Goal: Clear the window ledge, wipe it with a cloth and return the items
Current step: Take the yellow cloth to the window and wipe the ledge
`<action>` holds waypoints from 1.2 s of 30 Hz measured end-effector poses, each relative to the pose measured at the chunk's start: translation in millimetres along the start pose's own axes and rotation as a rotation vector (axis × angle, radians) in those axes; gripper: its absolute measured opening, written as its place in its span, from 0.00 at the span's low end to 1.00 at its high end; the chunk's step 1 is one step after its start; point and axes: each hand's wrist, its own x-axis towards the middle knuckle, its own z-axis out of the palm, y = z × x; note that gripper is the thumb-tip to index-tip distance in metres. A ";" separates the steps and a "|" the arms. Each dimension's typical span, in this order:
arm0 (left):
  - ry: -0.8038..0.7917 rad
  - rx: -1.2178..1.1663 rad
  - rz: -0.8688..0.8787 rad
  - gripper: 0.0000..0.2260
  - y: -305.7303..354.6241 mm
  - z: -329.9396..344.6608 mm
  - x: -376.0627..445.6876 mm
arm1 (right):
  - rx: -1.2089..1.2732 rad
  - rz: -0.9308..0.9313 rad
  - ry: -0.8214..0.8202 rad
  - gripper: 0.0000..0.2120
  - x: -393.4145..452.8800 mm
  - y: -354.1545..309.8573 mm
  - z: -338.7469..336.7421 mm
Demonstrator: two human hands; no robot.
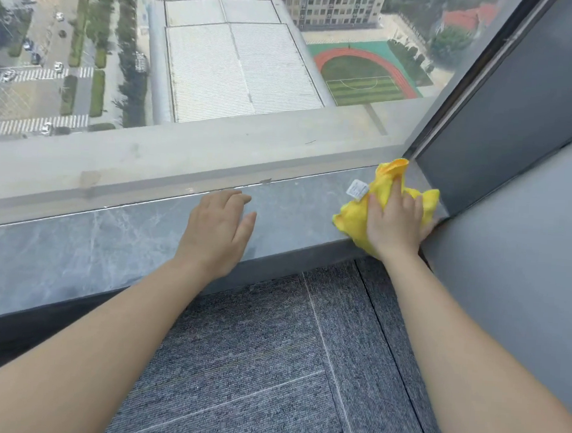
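The grey marble window ledge point(85, 247) runs from the lower left to the right wall, with no items standing on the part I see. A crumpled yellow cloth point(385, 185) with a white label lies at the ledge's right end, in the corner. My right hand point(394, 223) presses flat on the cloth, fingers spread over it. My left hand point(218, 225) rests palm down on the bare ledge about a hand's width left of the cloth, fingers loosely apart and holding nothing.
The window glass point(220, 61) rises straight from the ledge's far edge. A grey wall point(518, 230) and dark frame point(459, 93) close off the right end. Grey carpet tiles point(268, 366) cover the floor below the ledge.
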 end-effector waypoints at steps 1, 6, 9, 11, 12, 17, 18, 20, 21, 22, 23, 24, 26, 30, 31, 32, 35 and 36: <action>-0.005 0.006 0.004 0.36 0.0 2.8 3.4 | -0.102 0.012 -0.077 0.30 1.3 -3.0 8.5; -0.061 0.008 0.020 0.35 -3.6 13.9 11.6 | -0.258 0.050 -0.145 0.35 11.8 -23.4 23.4; -0.089 -0.008 0.022 0.33 -7.4 12.5 10.5 | -0.320 -0.115 -0.170 0.33 6.1 -36.1 32.6; -0.108 -0.020 0.013 0.29 -7.0 11.1 10.0 | -0.330 -0.334 -0.192 0.30 -7.0 -40.3 37.6; -0.112 -0.025 0.013 0.28 -5.7 10.7 10.0 | -0.325 -0.448 -0.210 0.28 -13.3 -38.7 37.5; -0.099 -0.011 0.094 0.35 12.1 17.1 10.0 | -0.257 -0.711 -0.314 0.28 -28.4 0.3 16.3; -0.107 -0.001 0.114 0.34 17.5 20.9 11.2 | -0.266 -0.677 -0.310 0.29 -27.1 9.3 12.8; -0.122 0.014 0.145 0.34 29.6 29.6 15.0 | -0.293 -0.543 -0.266 0.29 -19.8 24.7 7.8; -0.127 0.026 0.156 0.34 35.4 34.5 17.2 | -0.303 -0.465 -0.235 0.28 -14.2 29.8 5.0; -0.131 0.040 0.165 0.34 40.1 39.6 19.6 | -0.309 -0.394 -0.206 0.28 -7.6 33.0 2.7; -0.133 0.050 0.169 0.35 43.6 43.7 22.1 | -0.315 -0.334 -0.185 0.27 -0.5 35.1 1.0; -0.134 0.052 0.166 0.35 45.7 47.0 24.6 | -0.321 -0.284 -0.175 0.28 6.6 35.4 -0.3; -0.132 0.047 0.163 0.35 46.7 50.2 29.9 | -0.318 -0.202 -0.167 0.29 20.9 33.0 -0.6; -0.096 0.042 0.218 0.31 50.3 52.6 46.3 | -0.285 -0.110 -0.162 0.30 46.7 24.6 -0.9; -0.095 0.043 0.233 0.30 51.9 53.9 51.5 | -0.286 -0.106 -0.161 0.30 52.2 23.1 -1.1; -0.102 0.043 0.238 0.30 53.5 55.2 56.4 | -0.290 -0.107 -0.157 0.30 57.2 21.8 -1.0; -0.124 0.050 0.226 0.31 57.1 56.0 65.1 | -0.294 -0.122 -0.143 0.29 68.7 17.4 0.3; -0.130 0.054 0.223 0.29 57.1 55.3 66.6 | -0.296 -0.127 -0.136 0.29 71.8 15.8 0.7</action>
